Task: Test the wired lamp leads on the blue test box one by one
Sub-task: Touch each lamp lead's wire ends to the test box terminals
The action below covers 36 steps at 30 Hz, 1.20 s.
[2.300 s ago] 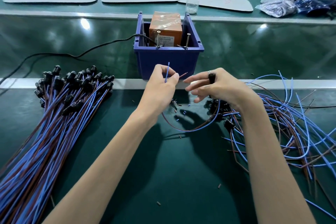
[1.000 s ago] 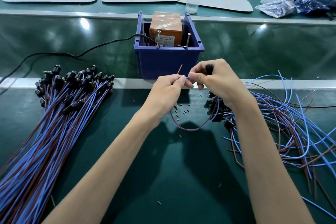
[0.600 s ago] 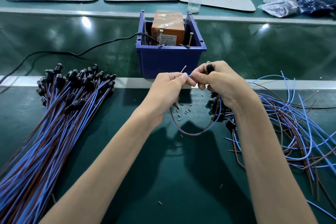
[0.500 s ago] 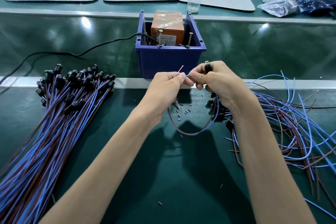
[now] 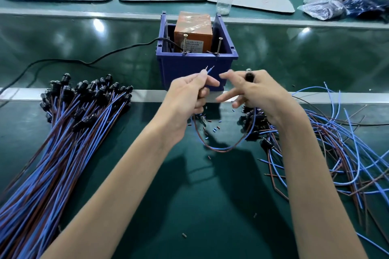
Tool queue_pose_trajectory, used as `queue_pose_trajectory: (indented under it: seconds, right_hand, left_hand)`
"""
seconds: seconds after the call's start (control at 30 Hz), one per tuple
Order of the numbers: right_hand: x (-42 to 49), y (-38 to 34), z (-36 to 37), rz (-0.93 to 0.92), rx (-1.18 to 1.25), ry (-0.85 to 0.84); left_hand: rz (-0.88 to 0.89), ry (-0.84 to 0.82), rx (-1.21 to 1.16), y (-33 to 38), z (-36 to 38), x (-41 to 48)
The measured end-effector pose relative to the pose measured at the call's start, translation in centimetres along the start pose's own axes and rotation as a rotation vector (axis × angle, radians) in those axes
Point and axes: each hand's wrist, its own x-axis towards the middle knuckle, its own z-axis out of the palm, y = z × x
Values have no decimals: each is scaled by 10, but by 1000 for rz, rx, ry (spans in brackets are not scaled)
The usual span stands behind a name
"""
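Green bench mat (image 5: pixel 189 206): blue test box (image 5: pixel 185 67) at 12 o'clock of both hands. Left hand (image 5: pixel 185 99) pinches lamp lead (image 5: pixel 221 149) bare ends before box front; right hand (image 5: pixel 265 99) grips black lamp head (image 5: pixel 249 76), fingers splayed

The blue test box (image 5: pixel 195 71) at twelve o'clock was moulded plastic with a dull sheen. Two bright metal screws (image 5: pixel 184 45) stood on its rim, and the orange block (image 5: pixel 192 27) inside was wrapped in glossy tape. The belt (image 5: pixel 84 33) behind shone glossy; the near mat (image 5: pixel 189 195) was matt. The lead (image 5: pixel 221 149) had smooth plastic insulation and bare metal tips (image 5: pixel 207 67).
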Motion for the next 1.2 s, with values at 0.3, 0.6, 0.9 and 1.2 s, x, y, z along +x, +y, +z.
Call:
queue_pose_trajectory:
  seconds: [0.3,0.6,0.9,1.2]
  right_hand:
    - [1,-2,5,-150,322,35]
    - [2,-5,11,-119,185,64]
    - [1,-10,28,-166,438,-22]
    - [-1,-17,42,-115,628,43]
  left_hand:
    - [2,62,-308,0,6,-3]
    - [210,54,-347,-2,9,-3]
    - [188,15,-329,-3,10,-5]
    - [238,17,-202,-7,10,-5]
